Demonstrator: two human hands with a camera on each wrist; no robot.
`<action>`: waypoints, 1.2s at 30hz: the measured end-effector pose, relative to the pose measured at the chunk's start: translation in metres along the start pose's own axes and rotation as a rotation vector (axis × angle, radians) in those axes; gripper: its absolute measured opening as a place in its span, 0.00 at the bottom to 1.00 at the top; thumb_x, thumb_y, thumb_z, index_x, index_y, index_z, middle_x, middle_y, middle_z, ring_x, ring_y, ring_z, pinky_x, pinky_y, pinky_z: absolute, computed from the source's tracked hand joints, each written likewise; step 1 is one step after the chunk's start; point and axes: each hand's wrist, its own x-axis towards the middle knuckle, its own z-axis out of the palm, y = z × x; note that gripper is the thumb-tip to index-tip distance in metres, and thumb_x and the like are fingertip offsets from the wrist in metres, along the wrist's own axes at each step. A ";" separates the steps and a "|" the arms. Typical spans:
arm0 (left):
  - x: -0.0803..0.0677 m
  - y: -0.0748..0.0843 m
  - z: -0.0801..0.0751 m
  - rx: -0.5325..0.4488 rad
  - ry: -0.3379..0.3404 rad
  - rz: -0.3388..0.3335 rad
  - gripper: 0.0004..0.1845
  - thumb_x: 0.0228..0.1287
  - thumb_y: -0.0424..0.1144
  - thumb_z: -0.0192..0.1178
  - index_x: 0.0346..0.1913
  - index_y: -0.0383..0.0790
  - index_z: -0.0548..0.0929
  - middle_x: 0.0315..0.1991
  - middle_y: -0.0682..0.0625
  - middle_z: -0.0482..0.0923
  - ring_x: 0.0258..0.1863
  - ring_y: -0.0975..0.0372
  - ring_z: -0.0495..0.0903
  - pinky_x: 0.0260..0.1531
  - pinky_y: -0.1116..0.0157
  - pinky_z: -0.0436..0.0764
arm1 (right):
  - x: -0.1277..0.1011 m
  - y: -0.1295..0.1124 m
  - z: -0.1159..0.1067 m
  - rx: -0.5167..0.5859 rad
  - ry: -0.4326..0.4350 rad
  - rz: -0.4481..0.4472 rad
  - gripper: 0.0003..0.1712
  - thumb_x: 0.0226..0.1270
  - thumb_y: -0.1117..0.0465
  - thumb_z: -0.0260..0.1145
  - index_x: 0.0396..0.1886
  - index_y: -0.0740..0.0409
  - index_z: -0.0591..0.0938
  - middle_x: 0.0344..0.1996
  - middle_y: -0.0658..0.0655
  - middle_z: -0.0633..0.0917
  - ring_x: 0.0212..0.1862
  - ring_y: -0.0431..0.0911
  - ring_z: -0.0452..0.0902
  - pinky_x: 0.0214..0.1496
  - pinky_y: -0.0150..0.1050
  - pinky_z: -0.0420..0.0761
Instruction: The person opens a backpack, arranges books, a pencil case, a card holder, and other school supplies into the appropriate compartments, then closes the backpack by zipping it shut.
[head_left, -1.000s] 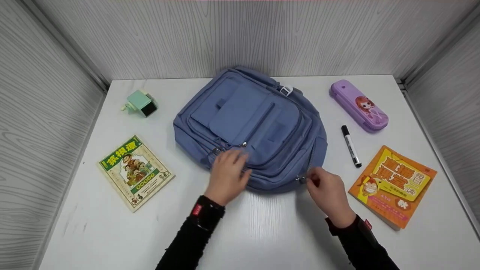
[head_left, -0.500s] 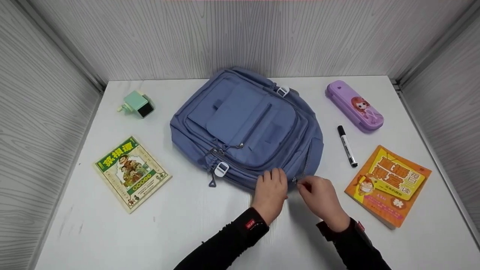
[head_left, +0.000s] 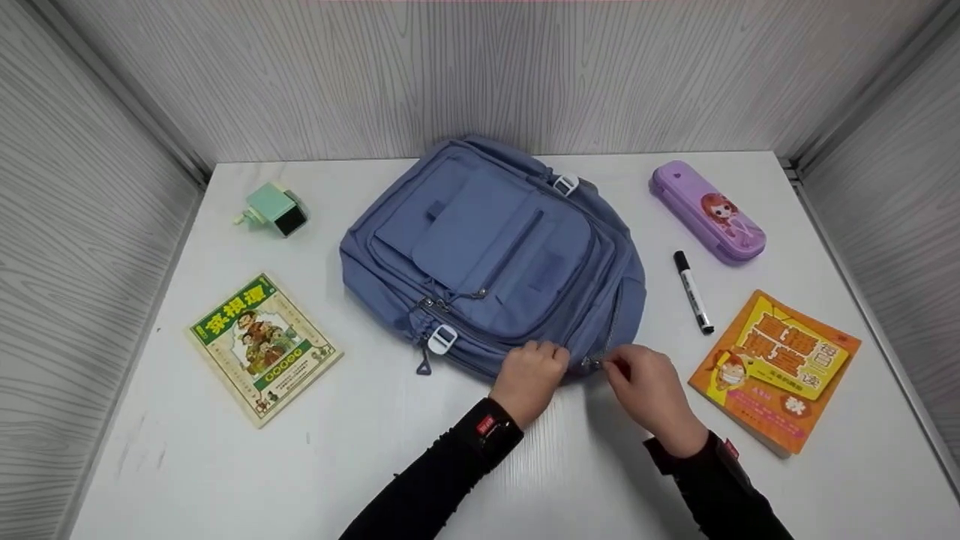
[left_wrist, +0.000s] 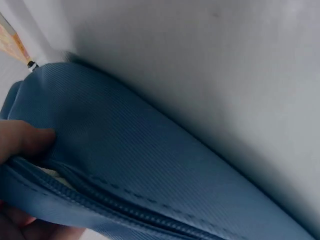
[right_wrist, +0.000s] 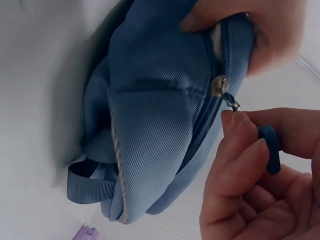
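Note:
A blue backpack (head_left: 495, 255) lies flat in the middle of the white table (head_left: 225, 465). My left hand (head_left: 529, 375) grips the fabric at the backpack's near edge (left_wrist: 150, 165), beside the zipper. My right hand (head_left: 645, 386) pinches the blue zipper pull (right_wrist: 270, 147) at the near right corner; the metal slider (right_wrist: 219, 86) sits just ahead of my fingertips. The zip line (left_wrist: 110, 200) runs along the edge under my left fingers.
A green-covered book (head_left: 262, 345) lies at the left, a mint pencil sharpener (head_left: 276, 208) behind it. Right of the bag are a purple pencil case (head_left: 709, 210), a black-and-white marker (head_left: 692, 292) and an orange book (head_left: 780, 367). Panel walls enclose three sides.
My left hand has moved right from the bag's front pocket area to the near edge beside the zipper and curled onto the fabric. My right hand stays at the zipper pull.

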 end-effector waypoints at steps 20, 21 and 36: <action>-0.015 -0.046 -0.019 -0.349 -0.186 0.260 0.10 0.47 0.29 0.67 0.29 0.50 0.88 0.24 0.56 0.82 0.21 0.64 0.79 0.22 0.68 0.79 | 0.026 0.026 -0.014 0.006 0.061 0.048 0.07 0.66 0.69 0.62 0.31 0.66 0.84 0.24 0.61 0.83 0.26 0.46 0.74 0.30 0.36 0.70; -0.016 -0.048 -0.020 -0.349 -0.193 0.267 0.11 0.48 0.28 0.66 0.29 0.50 0.88 0.24 0.56 0.82 0.21 0.64 0.78 0.22 0.69 0.79 | 0.029 0.029 -0.014 0.005 0.063 0.050 0.07 0.66 0.69 0.61 0.31 0.67 0.84 0.24 0.61 0.84 0.26 0.47 0.74 0.31 0.36 0.70; -0.045 -0.088 -0.028 -0.355 -0.098 0.302 0.16 0.38 0.19 0.55 0.19 0.47 0.79 0.23 0.57 0.80 0.21 0.63 0.77 0.21 0.68 0.76 | 0.061 0.050 -0.020 -0.026 0.132 0.049 0.11 0.67 0.69 0.57 0.33 0.70 0.85 0.25 0.65 0.84 0.26 0.51 0.74 0.30 0.38 0.68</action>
